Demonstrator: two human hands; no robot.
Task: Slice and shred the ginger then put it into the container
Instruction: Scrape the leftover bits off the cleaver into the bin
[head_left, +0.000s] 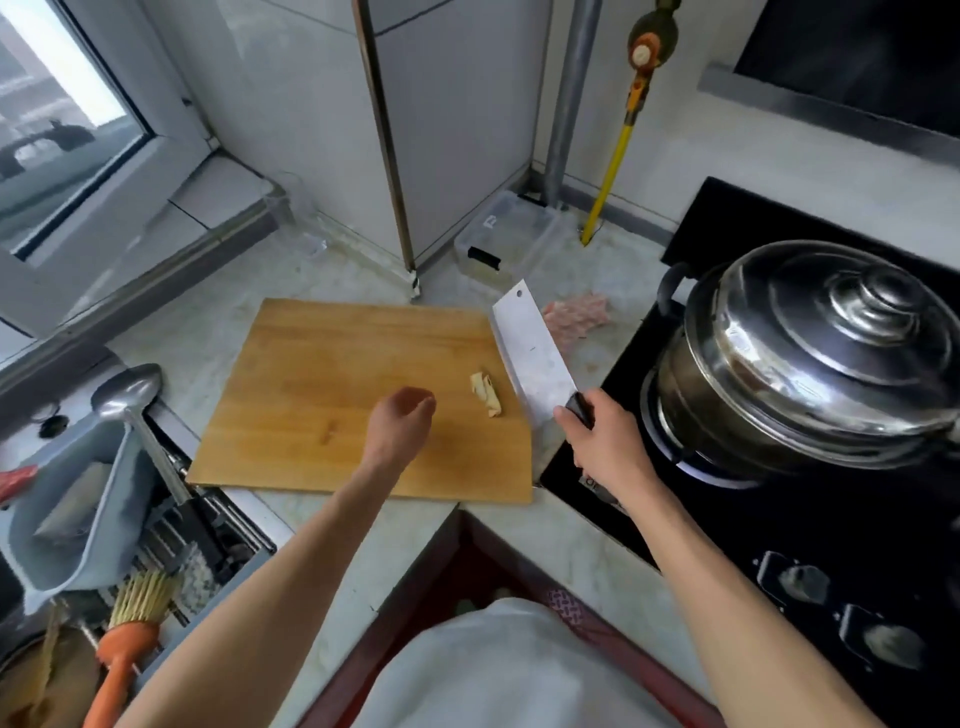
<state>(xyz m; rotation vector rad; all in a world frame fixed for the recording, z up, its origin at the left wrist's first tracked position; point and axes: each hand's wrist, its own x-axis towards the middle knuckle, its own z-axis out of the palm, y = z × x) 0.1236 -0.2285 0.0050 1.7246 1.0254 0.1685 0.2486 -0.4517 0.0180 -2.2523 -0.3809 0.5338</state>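
Observation:
A small pale pile of ginger pieces (486, 394) lies on the wooden cutting board (332, 384), near its right edge. My right hand (602, 441) grips the dark handle of a cleaver (532, 353), whose broad blade points away from me just right of the ginger. My left hand (402, 423) hovers over the board left of the ginger, fingers curled loosely; I see nothing in it. A clear plastic container (506, 236) with a black clip stands on the counter behind the board.
A lidded steel pot (810, 353) sits on the black gas hob (779, 519) at right. A pink cloth (576, 319) lies beyond the cleaver. At left, a sink rack holds a ladle (130, 395), a grey tub (72, 514) and an orange brush (124, 649).

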